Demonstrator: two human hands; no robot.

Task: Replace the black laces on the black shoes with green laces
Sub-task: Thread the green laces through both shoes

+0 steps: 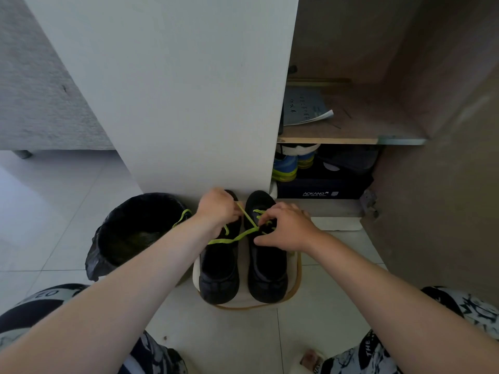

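Note:
Two black shoes stand side by side on a pale mat [294, 282] on the floor, toes pointing at the cabinet. The right shoe [267, 268] has a green lace [237, 238] threaded through its upper eyelets. My left hand [217, 210] pinches one strand of that lace and holds it taut over the left shoe [220, 268]. My right hand [286, 228] rests on the right shoe's lacing area, fingers curled at the eyelets, thumb against the shoe's side. Another loop of green lace [183, 215] pokes out behind my left wrist.
A bin with a black liner [135, 230] stands just left of the shoes. A white cabinet door [189, 103] rises right behind them. To the right, open shelves hold blue-and-yellow shoes [286, 166], a dark shoebox [318, 190] and papers [305, 106]. My knees flank the tiled floor.

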